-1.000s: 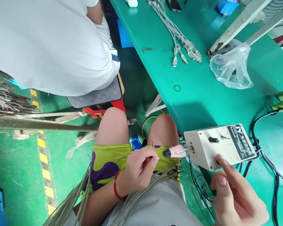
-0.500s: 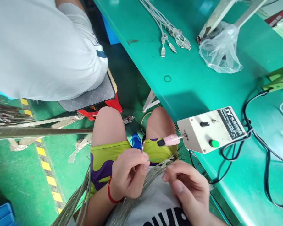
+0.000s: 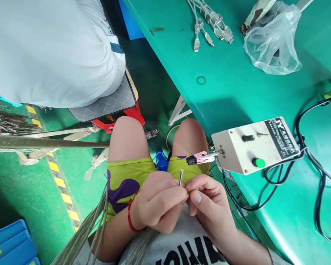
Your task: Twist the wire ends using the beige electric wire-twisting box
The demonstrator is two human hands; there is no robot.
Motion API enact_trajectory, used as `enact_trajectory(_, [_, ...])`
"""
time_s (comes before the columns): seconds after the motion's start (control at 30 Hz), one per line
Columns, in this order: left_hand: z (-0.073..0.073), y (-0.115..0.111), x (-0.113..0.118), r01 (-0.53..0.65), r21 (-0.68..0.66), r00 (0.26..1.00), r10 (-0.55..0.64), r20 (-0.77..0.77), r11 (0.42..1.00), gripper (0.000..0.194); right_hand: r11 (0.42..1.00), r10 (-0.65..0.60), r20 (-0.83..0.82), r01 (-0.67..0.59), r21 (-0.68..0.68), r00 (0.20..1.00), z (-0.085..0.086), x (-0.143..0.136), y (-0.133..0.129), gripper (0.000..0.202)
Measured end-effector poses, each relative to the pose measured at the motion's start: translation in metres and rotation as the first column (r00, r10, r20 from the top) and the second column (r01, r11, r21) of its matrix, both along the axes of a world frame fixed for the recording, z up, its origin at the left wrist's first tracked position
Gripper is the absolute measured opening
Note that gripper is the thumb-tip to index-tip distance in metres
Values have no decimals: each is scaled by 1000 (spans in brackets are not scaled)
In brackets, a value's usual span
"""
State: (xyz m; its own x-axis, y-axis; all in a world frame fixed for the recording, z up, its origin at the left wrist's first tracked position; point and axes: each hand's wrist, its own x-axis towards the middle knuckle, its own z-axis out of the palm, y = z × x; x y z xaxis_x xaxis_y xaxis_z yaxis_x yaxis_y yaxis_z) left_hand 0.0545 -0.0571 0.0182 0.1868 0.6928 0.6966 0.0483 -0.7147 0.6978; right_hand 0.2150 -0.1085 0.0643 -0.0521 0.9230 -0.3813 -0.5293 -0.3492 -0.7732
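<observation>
My left hand (image 3: 161,202), with a red string at its wrist, is closed on a cable end. Thin red, white and dark wires (image 3: 181,176) stick up from its fingertips. Against it, my right hand (image 3: 209,200) pinches a thin strand at the same cable end; what exactly it is I cannot make out. A bundle of grey braided cables (image 3: 92,222) lies across my lap and passes under my left forearm. Just beyond my hands, a pink clip (image 3: 204,157) with a black tip juts on a metal shaft from a beige machine box (image 3: 255,145).
The box, with a green button (image 3: 258,162), sits at the edge of the green table (image 3: 223,99). Farther back lie white USB cables (image 3: 209,27) and a clear plastic bag (image 3: 273,44). A person in a white shirt (image 3: 57,55) sits at left. A blue bin (image 3: 12,243) is at lower left.
My right hand has moved left to meet my left hand and now pinches at the cable end. The pink clip has turned on its shaft. The view has shifted slightly.
</observation>
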Motion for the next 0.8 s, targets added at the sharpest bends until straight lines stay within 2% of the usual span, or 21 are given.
enact_trajectory(0.13, [-3, 2, -2, 55, -3, 998, -55, -5, 998, 23, 1000, 16, 1, -16, 7, 1000, -3, 0, 1, 10])
enact_trajectory(0.3, [0, 5, -2, 39, -30, 999, -40, -22, 999, 19, 998, -33, 46, 31, 45, 998, -3, -1, 3, 9])
enact_trajectory(0.4, [3, 8, -2, 75, -69, 997, -74, 23, 995, 16, 985, -91, 99, 75, 158, 991, -5, 4, 1, 7])
enact_trajectory(0.5, [4, 8, -3, 107, -137, 992, -97, 75, 985, 13, 966, -107, 176, 60, 252, 979, -8, 10, -2, 9])
enact_trajectory(0.6, [3, 4, -1, 154, -244, 975, -107, 195, 957, 11, 974, -121, 288, 56, 221, 950, -11, 8, -2, 18])
enact_trajectory(0.67, [1, 3, 3, 233, -359, 930, -100, 353, 904, 8, 984, -41, 373, -27, 175, 927, -14, 1, 0, 27])
enact_trajectory(0.73, [0, 5, 9, 376, -472, 834, -69, 548, 798, 5, 970, 141, 467, -216, 110, 873, -19, -6, 2, 33])
enact_trajectory(0.8, [-1, 11, 12, 504, -540, 737, -10, 676, 674, 18, 916, 336, 534, -402, 8, 776, -26, -12, 4, 32])
